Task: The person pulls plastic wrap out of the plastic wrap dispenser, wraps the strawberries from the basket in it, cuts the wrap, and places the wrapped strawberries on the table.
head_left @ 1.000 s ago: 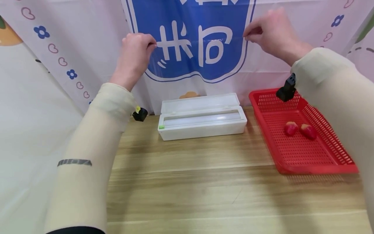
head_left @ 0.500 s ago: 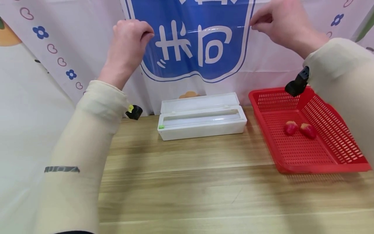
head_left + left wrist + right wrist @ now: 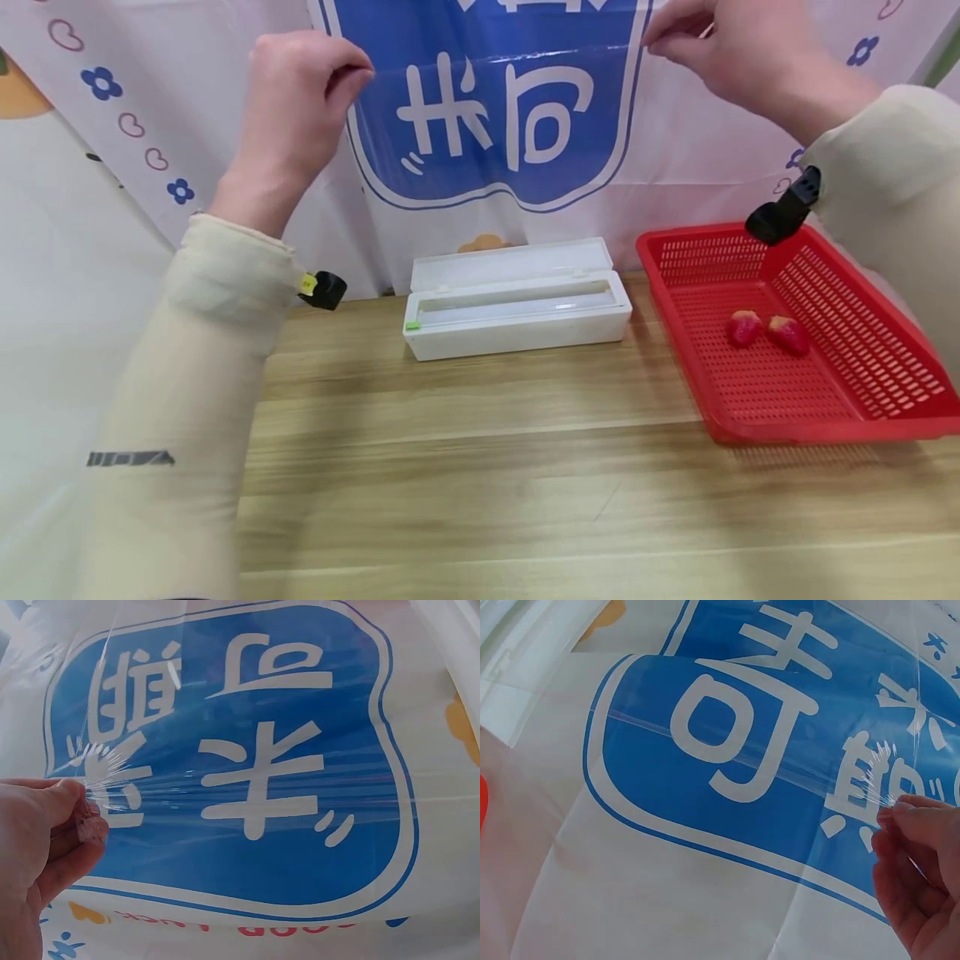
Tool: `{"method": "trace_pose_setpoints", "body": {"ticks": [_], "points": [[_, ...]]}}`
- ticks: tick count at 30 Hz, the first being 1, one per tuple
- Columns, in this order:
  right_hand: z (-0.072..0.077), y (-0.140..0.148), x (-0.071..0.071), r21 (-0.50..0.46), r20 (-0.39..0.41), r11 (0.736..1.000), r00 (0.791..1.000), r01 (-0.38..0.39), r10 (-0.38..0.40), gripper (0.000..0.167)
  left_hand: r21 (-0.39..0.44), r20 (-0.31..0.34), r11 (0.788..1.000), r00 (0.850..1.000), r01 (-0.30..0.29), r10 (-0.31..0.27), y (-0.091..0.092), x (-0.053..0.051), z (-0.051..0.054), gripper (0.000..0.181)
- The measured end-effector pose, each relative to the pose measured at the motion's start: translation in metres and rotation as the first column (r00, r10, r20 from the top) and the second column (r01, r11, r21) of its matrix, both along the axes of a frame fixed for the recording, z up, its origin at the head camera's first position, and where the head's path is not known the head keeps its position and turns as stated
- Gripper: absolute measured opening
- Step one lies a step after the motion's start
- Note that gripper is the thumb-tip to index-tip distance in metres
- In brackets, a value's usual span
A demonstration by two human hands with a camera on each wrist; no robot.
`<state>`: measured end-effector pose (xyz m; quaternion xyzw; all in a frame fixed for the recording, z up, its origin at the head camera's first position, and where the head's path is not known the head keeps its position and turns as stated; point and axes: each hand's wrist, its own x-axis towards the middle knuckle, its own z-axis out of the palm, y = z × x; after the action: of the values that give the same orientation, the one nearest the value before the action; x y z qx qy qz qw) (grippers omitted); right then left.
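Observation:
Both hands pinch a sheet of clear cling film (image 3: 112,769), creased where the fingertips grip it. Raised at the upper left is my left hand (image 3: 288,125), thumb and fingers together on the film. My right hand (image 3: 757,71), at the upper right, pinches it too; radiating creases show at the right hand (image 3: 919,862) in the right wrist view. Below and between the hands, a white cling film dispenser (image 3: 517,329) sits on the table with its lid (image 3: 513,262) raised. Through its opening shows a pale roll (image 3: 517,308). The film is barely visible in the head view.
A red plastic basket (image 3: 690,383) stands right of the dispenser, holding two pinkish-red fruit-like pieces (image 3: 787,335). Behind hangs a white cloth with a blue printed sign (image 3: 487,183). The wooden table (image 3: 480,500) spreads in front.
Both hands have risen and moved apart, the left leftwards and the right rightwards, with the film still pinched. Dispenser and basket have stayed in place.

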<state>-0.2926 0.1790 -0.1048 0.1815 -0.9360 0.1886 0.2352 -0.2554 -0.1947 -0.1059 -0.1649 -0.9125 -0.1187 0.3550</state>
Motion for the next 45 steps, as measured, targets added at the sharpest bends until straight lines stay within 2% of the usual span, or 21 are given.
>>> {"method": "trace_pose_setpoints", "body": {"ticks": [4,9,13,15,18,21,24,26,28,29,30,31,33,34,35,36,38,40,41,42,45], "points": [[0.001,0.004,0.007,0.01,-0.032,1.0,0.999,-0.005,0.006,0.038,-0.018,-0.038,0.999,0.999,0.03,-0.03,-0.004,0.009,-0.001,0.035],[-0.002,0.011,0.013,0.025,-0.051,1.0,0.999,-0.015,0.016,0.037,-0.026,-0.045,0.998,0.997,0.065,-0.066,-0.005,0.024,-0.003,0.034],[-0.005,0.02,0.019,0.027,-0.036,0.998,0.998,-0.052,0.053,0.035,-0.059,-0.079,0.992,0.99,0.11,-0.114,-0.007,0.036,-0.006,0.032],[-0.009,0.025,0.023,0.025,-0.036,0.996,0.996,-0.08,0.081,0.033,-0.075,-0.108,0.986,0.982,0.15,-0.157,-0.008,0.042,-0.008,0.029],[-0.015,0.035,0.031,0.028,-0.051,0.989,0.988,-0.143,0.145,0.029,-0.061,-0.131,0.971,0.962,0.232,-0.238,-0.012,0.052,-0.014,0.023],[-0.021,0.044,0.042,0.056,-0.055,0.979,0.978,-0.198,0.201,0.025,-0.064,-0.138,0.947,0.937,0.315,-0.321,-0.016,0.064,-0.019,0.017],[-0.025,0.052,0.055,0.099,-0.04,0.965,0.968,-0.243,0.247,0.026,-0.086,-0.133,0.912,0.903,0.401,-0.409,-0.021,0.079,-0.024,0.012],[-0.029,0.059,0.062,0.143,-0.022,0.947,0.956,-0.288,0.294,0.033,-0.11,-0.087,0.876,0.873,0.47,-0.479,-0.024,0.088,-0.028,0.01],[-0.033,0.067,0.066,0.201,0.029,0.913,0.934,-0.355,0.356,0.041,-0.073,0.016,0.831,0.834,0.551,-0.552,-0.028,0.098,-0.032,0.012],[-0.037,0.072,0.067,0.227,0.062,0.889,0.917,-0.398,0.395,0.044,-0.056,0.086,0.805,0.806,0.59,-0.585,-0.031,0.102,-0.034,0.016],[-0.041,0.078,0.065,0.241,0.103,0.854,0.887,-0.461,0.45,0.045,-0.013,0.163,0.782,0.773,0.623,-0.613,-0.032,0.107,-0.037,0.02],[-0.045,0.084,0.065,0.253,0.156,0.821,0.859,-0.511,0.487,0.045,0.021,0.232,0.757,0.733,0.653,-0.639,-0.034,0.11,-0.041,0.024],[-0.056,0.092,0.065,0.268,0.238,0.762,0.807,-0.59,0.541,0.042,0.106,0.354,0.71,0.641,0.696,-0.681,-0.036,0.117,-0.049,0.03],[-0.061,0.094,0.067,0.26,0.276,0.726,0.769,-0.637,0.576,0.042,0.136,0.396,0.689,0.599,0.711,-0.696,-0.036,0.12,-0.053,0.032],[-0.065,0.095,0.069,0.252,0.303,0.699,0.74,-0.67,0.6,0.04,0.154,0.433,0.669,0.559,0.727,-0.707,-0.036,0.122,-0.057,0.033],[-0.069,0.093,0.073,0.232,0.316,0.666,0.702,-0.709,0.638,0.041,0.172,0.465,0.653,0.524,0.737,-0.714,-0.035,0.125,-0.061,0.033],[-0.074,0.084,0.087,0.213,0.327,0.625,0.658,-0.751,0.679,0.042,0.206,0.514,0.622,0.457,0.756,-0.726,-0.034,0.13,-0.068,0.031],[-0.078,0.073,0.101,0.139,0.364,0.568,0.575,-0.811,0.732,0.041,0.247,0.567,0.6,0.389,0.761,-0.726,-0.031,0.134,-0.075,0.028],[-0.08,0.068,0.107,0.104,0.378,0.552,0.546,-0.827,0.747,0.039,0.269,0.591,0.587,0.35,0.764,-0.727,-0.03,0.135,-0.078,0.024],[-0.083,0.064,0.113,0.059,0.394,0.529,0.507,-0.847,0.767,0.038,0.293,0.613,0.573,0.309,0.766,-0.727,-0.029,0.136,-0.082,0.021],[-0.095,0.057,0.127,-0.013,0.461,0.526,0.461,-0.851,0.758,0.027,0.359,0.674,0.541,0.189,0.761,-0.714,-0.026,0.137,-0.095,0.012]]}}
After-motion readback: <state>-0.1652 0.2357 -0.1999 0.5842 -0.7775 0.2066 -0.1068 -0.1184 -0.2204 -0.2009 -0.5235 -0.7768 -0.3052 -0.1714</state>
